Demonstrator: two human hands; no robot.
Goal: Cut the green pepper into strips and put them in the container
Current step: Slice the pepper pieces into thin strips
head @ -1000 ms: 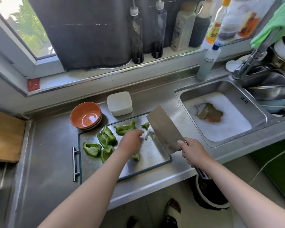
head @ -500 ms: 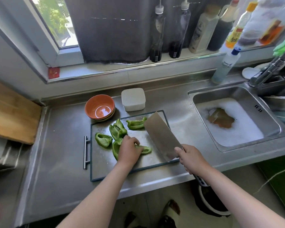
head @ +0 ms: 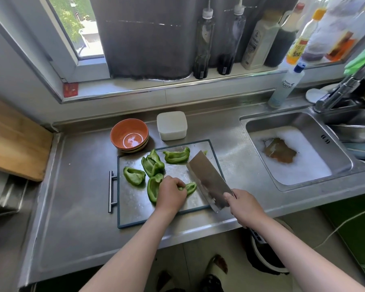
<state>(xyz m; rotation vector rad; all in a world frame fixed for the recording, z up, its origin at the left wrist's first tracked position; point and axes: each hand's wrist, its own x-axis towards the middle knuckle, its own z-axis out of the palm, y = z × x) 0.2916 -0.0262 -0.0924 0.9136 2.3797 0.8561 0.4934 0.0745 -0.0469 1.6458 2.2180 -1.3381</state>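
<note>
Two hands over the board (head: 135, 209).
Fingers curled, the left hand (head: 171, 196) pins a pepper piece (head: 191, 187); the right hand (head: 243, 207) grips the cleaver (head: 209, 180).

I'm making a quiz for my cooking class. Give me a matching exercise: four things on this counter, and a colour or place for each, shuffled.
1 cleaver
2 bowl
3 container
4 sink

A white, square
B foamy water inside
C in the right hand
D orange, stacked

Pairs: 1-C, 2-D, 3-A, 4-B
</note>
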